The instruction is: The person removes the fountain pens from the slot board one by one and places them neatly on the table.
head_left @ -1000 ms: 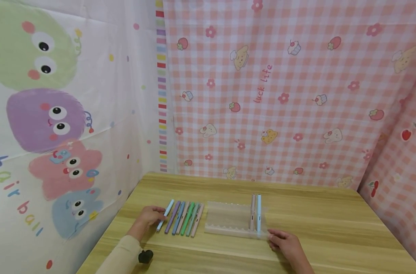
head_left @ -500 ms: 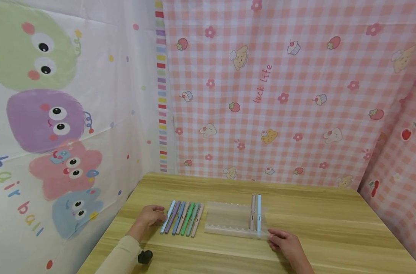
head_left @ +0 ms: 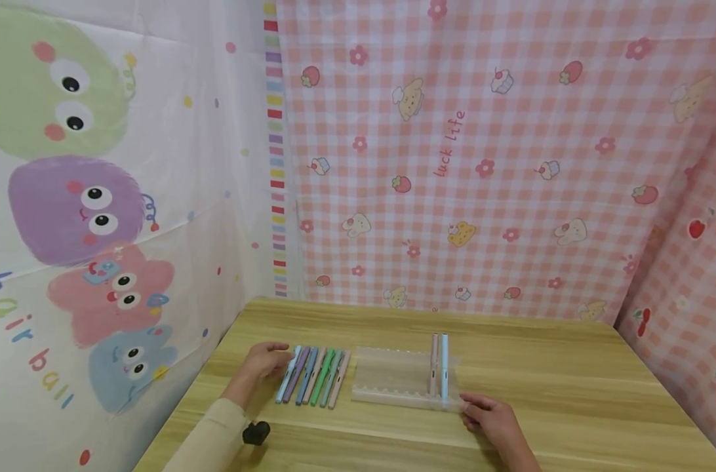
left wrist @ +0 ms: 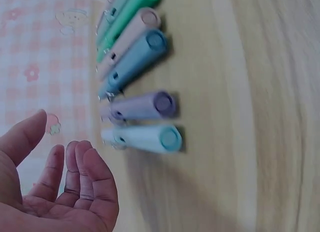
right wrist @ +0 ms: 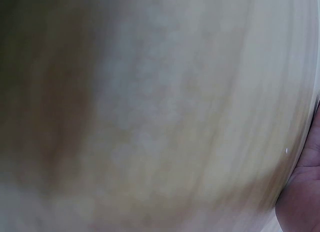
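My left hand (head_left: 266, 362) hovers beside the left end of a row of pens, holding nothing. In the left wrist view its fingers are relaxed and apart from the light blue pen (left wrist: 145, 137). Next to that pen lie a purple pen (head_left: 294, 377), a blue pen (head_left: 307, 376), a green pen (head_left: 322, 378) and several others in pale tones. My right hand (head_left: 495, 421) pinches the near right corner of a clear plastic pen rack (head_left: 387, 395). A mauve pen (head_left: 434, 367) and another light blue pen (head_left: 444, 367) lie in the notches at its right end.
The wooden table (head_left: 547, 380) is bounded by a pink checked cloth (head_left: 476, 196) at the back and a white cartoon cloth (head_left: 216, 196) on the left. A black object (head_left: 256, 432) sits by the left sleeve (head_left: 207, 436).
The leftmost light blue pen has moved right, up against the purple pen, and my left hand has let go of it, rising slightly. My right hand keeps its place at the rack corner.
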### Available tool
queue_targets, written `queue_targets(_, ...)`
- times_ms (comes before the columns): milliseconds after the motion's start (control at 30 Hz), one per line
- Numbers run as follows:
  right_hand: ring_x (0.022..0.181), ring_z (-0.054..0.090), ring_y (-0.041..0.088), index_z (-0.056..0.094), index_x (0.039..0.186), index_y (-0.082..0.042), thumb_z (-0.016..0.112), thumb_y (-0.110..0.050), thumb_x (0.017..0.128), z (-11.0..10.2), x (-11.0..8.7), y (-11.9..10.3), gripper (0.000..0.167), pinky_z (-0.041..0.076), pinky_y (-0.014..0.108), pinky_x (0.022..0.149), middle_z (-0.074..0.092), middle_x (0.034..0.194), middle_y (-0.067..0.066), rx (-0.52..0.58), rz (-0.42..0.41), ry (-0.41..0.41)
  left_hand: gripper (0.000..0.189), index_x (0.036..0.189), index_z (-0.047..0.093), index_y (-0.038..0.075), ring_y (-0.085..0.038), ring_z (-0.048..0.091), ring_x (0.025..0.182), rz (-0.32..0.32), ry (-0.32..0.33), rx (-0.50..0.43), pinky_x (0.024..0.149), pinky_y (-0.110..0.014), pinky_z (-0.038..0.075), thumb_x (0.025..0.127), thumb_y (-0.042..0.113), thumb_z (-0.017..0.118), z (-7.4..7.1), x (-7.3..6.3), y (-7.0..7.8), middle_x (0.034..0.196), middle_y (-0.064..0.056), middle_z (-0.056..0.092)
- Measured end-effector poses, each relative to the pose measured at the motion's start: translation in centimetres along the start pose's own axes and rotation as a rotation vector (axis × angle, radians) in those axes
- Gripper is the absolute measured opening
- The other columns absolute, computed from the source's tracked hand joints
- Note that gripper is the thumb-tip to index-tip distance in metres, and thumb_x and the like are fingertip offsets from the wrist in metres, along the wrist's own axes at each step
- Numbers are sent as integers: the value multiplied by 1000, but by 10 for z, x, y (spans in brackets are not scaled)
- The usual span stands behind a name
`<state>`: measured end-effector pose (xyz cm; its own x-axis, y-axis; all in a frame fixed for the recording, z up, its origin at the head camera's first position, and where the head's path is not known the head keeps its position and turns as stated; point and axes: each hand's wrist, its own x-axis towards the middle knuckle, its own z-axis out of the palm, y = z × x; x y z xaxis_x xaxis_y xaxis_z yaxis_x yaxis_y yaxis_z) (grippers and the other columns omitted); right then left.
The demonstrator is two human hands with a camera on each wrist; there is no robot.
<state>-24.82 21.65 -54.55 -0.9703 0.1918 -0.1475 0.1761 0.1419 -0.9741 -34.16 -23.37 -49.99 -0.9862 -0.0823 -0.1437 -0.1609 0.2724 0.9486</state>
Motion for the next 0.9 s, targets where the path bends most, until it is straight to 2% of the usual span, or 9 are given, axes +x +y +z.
queue_targets(133,78,66,19,65,117,14,63,2,94,0,0,0,26,57,29,67,72,97,15,2,2,0,45,128,57,-11,-21,60,82,-15,10,-18,73,-34,53,89,7,70,9,-1,6,96,-11,67)
queue_targets(333,79,66,19,64,118,14,63,2,94,0,-1,-1,27,57,29,67,72,97,16,10,-3,0,44,130,56,-9,-29,62,93,4,-35,-47,84,-44,52,91,8,69,25,-4,17,101,-12,68)
queue_targets(500,77,66,19,65,116,14,63,3,93,1,-2,-2,26,57,28,66,72,95,15,18,-7,6,44,129,58,-8,-33,62,99,21,-67,-62,88,-48,51,90,8,69,40,-6,26,102,-13,67)
queue_targets(700,76,66,19,65,116,14,64,3,93,1,-2,-2,26,57,28,67,72,94,15,21,-6,7,41,128,58,-7,-28,62,94,43,-129,-96,89,-47,51,90,7,68,61,-12,37,110,-13,66)
queue_targets(900,77,66,19,65,117,13,65,2,93,0,-1,-2,26,57,28,67,72,95,15,11,0,5,38,125,59,-6,-31,61,100,77,-209,-101,91,-50,50,90,6,67,82,-17,43,112,-16,64)
